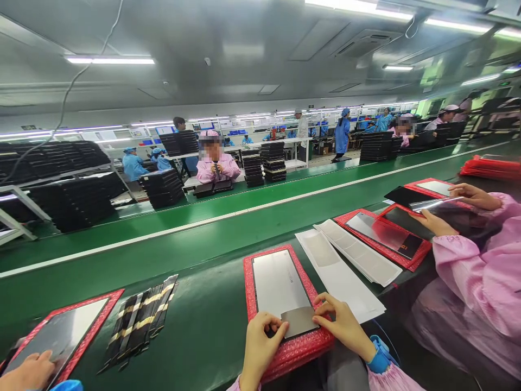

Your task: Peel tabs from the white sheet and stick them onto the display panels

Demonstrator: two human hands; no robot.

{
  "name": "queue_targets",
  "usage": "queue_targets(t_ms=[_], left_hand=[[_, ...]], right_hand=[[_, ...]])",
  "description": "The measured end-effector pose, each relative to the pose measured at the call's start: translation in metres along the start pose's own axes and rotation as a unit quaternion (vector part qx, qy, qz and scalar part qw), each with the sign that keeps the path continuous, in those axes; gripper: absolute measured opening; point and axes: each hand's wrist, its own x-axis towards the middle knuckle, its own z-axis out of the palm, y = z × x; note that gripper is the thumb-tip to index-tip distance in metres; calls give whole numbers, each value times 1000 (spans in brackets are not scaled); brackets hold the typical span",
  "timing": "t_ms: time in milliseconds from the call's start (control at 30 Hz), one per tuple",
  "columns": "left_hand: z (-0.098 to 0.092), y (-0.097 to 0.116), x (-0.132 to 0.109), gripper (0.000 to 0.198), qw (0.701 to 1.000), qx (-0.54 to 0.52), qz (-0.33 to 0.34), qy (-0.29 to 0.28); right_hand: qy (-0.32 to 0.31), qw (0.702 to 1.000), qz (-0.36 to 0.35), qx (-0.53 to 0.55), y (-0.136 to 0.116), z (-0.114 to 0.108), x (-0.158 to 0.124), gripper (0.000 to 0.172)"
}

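A silver panel (278, 285) lies in a red padded tray (303, 347) at the near edge of the green bench. Both my hands rest at the panel's near end, on a small grey sheet (299, 320). My left hand (259, 345) pinches the sheet's left edge with thumb and bent fingers. My right hand (344, 325) presses its right edge with curled fingertips. A blue cuff (378, 355) shows at my right wrist.
White backing strips (345, 266) lie right of the tray. A pink-sleeved co-worker's hands (437, 222) handle panels in red trays (382, 236) at right. Dark gold-marked strips (140, 320) and another red tray (61, 331) with someone's hand (28, 372) lie left. A green conveyor (228, 212) runs beyond.
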Motion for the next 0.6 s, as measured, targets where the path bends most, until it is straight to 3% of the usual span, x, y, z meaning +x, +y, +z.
queue_targets(t_ms=[600], left_hand=[[-2,0,-1,24,1000,9,-1,-16]], right_hand=[[14,1000,-6,-15,1,2,-2,12]])
